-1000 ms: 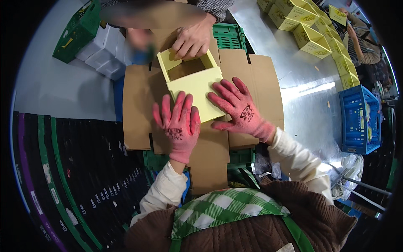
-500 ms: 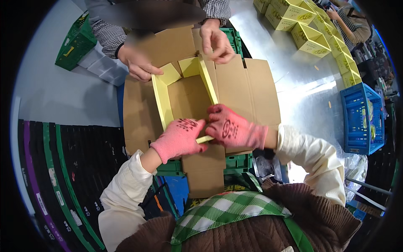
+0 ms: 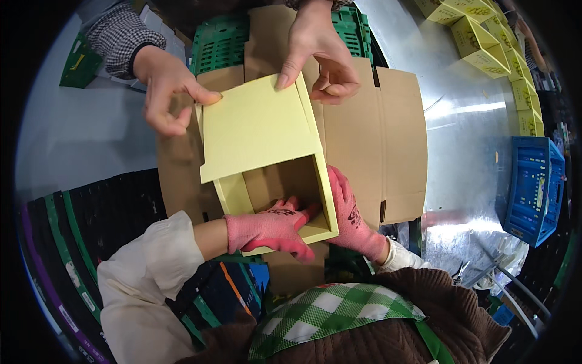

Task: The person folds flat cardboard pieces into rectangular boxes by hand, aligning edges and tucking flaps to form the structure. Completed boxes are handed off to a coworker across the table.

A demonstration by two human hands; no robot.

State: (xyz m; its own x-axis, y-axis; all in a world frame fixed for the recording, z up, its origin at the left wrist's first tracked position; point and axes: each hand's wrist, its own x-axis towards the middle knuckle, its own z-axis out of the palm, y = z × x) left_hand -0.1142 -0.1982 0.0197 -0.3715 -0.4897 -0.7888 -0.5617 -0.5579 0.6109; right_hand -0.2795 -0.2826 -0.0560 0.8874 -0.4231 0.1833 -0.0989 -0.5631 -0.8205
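Note:
A pale yellow cardboard box [image 3: 327,197] stands before me, its near part uncovered and a wide yellow flap [image 3: 260,130] covering its far part. My left hand [image 3: 267,230], in a pink glove, grips over the near wall, fingers inside and thumb towards me. My right hand [image 3: 351,218], also pink-gloved, holds the outside of the right wall at the near corner; its thumb is hidden. Across from me, another person's left-side hand [image 3: 167,91] touches the flap's far left corner. That person's right-side hand [image 3: 318,54] presses a thumb on its far edge.
Flattened brown cardboard [image 3: 400,145] lies beneath the box, over green crates [image 3: 221,45]. To the right, a metal table [image 3: 448,121] carries several yellow boxes [image 3: 482,51]. A blue crate [image 3: 533,191] stands at the far right. Dark stacked crates [image 3: 130,206] are at left.
The wide flap now covers the box's far part. My left hand has gone inside over the near wall; my right has moved to the outer side. The other person's hands have moved onto the flap.

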